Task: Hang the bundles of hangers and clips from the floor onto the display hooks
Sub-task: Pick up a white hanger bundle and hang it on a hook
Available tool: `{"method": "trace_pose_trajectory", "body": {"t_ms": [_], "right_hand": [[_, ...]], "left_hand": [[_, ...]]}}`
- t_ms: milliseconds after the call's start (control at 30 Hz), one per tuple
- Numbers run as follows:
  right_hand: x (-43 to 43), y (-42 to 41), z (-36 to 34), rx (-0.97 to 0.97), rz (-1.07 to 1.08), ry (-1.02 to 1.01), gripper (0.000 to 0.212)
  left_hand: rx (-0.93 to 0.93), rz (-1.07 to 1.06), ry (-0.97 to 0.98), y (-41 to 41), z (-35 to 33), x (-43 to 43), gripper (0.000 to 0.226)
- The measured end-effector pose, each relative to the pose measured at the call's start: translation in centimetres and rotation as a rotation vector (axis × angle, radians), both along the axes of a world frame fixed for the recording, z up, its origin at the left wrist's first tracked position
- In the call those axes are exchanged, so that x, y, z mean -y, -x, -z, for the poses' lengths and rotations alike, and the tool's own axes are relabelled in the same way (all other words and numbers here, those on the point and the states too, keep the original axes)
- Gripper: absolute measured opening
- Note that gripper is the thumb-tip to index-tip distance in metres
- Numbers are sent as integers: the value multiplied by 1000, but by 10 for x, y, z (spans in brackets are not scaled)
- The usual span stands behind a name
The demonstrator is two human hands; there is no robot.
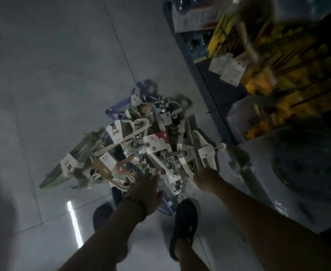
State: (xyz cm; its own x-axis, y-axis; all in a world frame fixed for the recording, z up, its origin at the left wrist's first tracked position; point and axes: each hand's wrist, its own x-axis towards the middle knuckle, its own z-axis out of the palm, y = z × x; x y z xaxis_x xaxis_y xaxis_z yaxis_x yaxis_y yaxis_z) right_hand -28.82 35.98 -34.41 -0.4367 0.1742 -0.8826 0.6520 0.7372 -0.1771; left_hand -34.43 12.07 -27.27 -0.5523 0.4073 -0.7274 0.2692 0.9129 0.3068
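Note:
A tangled pile of hanger and clip bundles (141, 145) lies on the pale tiled floor, white, blue, green and brown, most with paper labels. My left hand (147, 192) reaches down to the pile's near edge, fingers spread and flat, nothing in it. My right hand (206, 179) is just right of it, curled into a loose fist at the edge of the white hangers (203, 151); the blur hides whether it grips anything. Display hooks are not clearly visible.
A shelf unit (215, 106) runs along the right with yellow packaged goods (268, 79) and tagged items hanging. My feet in dark slippers (184, 222) stand just behind the pile. Open tiled floor (53, 75) lies to the left.

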Motion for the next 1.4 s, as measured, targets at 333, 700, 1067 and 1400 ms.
{"method": "trace_pose_trajectory", "body": {"t_ms": [333, 700, 1067, 1400], "right_hand": [[25, -1, 206, -55, 224, -140, 34], [24, -13, 189, -374, 468, 38, 24], [83, -33, 122, -728, 297, 8, 16], [210, -14, 155, -808, 280, 9, 26]], "left_hand": [[-269, -4, 114, 98, 213, 23, 70], [-421, -16, 188, 108, 223, 42, 63], [-393, -39, -69, 64, 202, 105, 50], [393, -1420, -440, -5, 189, 79, 23]]}}
